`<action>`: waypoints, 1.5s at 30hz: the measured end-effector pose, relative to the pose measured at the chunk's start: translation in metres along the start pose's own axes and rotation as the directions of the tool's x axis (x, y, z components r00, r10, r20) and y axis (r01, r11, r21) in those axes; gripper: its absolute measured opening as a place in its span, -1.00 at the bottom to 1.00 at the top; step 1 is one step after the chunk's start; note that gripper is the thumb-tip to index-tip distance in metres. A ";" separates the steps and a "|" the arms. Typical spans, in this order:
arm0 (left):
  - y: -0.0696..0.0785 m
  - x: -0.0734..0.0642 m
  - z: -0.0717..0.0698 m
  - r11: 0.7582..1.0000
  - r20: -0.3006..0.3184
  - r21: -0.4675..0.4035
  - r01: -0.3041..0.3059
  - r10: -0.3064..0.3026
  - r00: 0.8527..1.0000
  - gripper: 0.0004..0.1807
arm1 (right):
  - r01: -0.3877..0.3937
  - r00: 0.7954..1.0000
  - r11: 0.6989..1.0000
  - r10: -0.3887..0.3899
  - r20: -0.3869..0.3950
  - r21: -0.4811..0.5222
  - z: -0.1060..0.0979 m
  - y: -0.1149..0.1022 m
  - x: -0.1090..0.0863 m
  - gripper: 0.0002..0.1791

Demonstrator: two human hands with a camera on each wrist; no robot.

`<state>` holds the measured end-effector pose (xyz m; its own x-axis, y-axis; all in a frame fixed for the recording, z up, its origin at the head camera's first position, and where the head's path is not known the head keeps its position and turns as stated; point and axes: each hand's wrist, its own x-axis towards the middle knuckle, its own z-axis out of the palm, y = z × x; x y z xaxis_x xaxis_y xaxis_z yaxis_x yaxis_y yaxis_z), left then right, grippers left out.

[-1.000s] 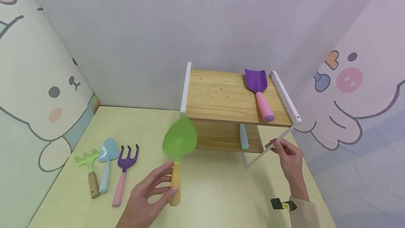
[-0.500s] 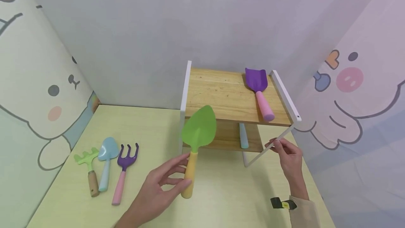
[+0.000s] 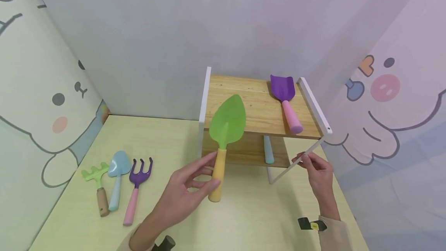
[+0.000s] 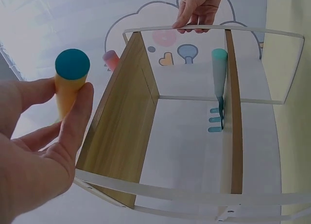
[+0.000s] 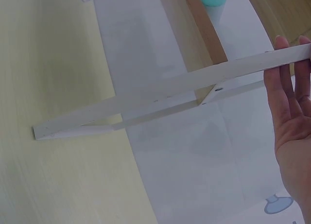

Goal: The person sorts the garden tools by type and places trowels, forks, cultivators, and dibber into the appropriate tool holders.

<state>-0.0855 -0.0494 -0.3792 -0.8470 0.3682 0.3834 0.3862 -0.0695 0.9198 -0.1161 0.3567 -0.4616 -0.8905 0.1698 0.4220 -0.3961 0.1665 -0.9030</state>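
Note:
My left hand (image 3: 189, 189) pinches the yellow handle of a garden trowel (image 3: 228, 121), whose green leaf-shaped blade points up and overlaps the shelf's front edge in the head view. In the left wrist view the handle's end (image 4: 72, 64) faces the camera. My right hand (image 3: 318, 171) grips the slanted white front leg of the two-tier wooden shelf (image 3: 240, 88) at its right side. On the top board lies a purple scoop (image 3: 283, 88) with a pink handle. A tool with a pale blue handle (image 3: 268, 150) rests on the lower board; the left wrist view shows its pronged head.
On the table's left side lie a green hand rake (image 3: 99, 177) with a brown handle, a light blue trowel (image 3: 119, 165) and a purple hand fork (image 3: 139, 177) with a pink handle. Cartoon-printed cloth walls (image 3: 223, 30) stand behind and at both sides.
My left hand has carried the green trowel rightward and upward, from beside the shelf's left front corner to before its boards. My right hand stays on the shelf leg.

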 end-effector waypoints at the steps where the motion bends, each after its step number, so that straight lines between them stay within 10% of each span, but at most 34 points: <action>1: 0.001 0.002 0.000 1.000 -0.001 0.000 -0.001 0.001 1.000 -0.40 | -0.002 1.000 1.000 0.002 0.001 -0.001 0.000 0.000 0.000 -0.82; 31: 0.037 0.080 0.024 0.996 -0.125 -0.089 0.007 -0.018 0.992 -0.48 | 0.043 0.999 0.995 -0.043 -0.003 0.090 0.000 0.003 0.002 -0.84; 45: 0.043 0.112 0.038 0.984 -0.154 -0.084 0.157 -0.168 0.974 -0.47 | 0.040 0.999 0.995 -0.040 -0.001 0.089 0.002 0.001 0.001 -0.84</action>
<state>-0.1499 0.0241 -0.3000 -0.9459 0.2274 0.2316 0.2168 -0.0885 0.9722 -0.1181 0.3556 -0.4623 -0.8737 0.1644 0.4579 -0.4498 0.0857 -0.8890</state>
